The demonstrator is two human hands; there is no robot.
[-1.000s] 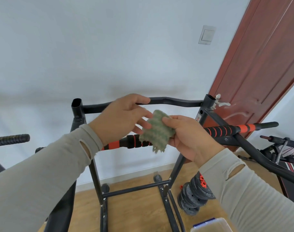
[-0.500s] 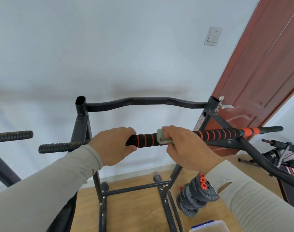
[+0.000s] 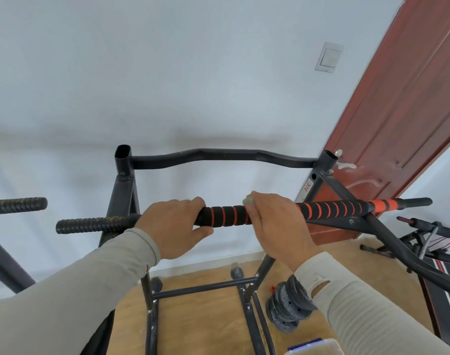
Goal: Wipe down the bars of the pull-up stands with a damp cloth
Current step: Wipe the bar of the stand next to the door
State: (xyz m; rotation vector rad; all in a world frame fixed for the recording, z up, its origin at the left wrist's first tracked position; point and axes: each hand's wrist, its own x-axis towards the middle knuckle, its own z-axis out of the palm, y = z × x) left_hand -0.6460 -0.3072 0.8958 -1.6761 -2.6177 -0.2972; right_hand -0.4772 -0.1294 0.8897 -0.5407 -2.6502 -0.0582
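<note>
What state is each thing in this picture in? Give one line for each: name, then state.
Left hand: grips the foam-covered bar.
Right hand: wrapped over the bar, holding the cloth against it.
Green cloth: almost hidden under the right hand, only a corner showing.
Foam-covered bar: horizontal, held by both hands.
Red door: ajar.
Weight plates: stacked on the floor.
</note>
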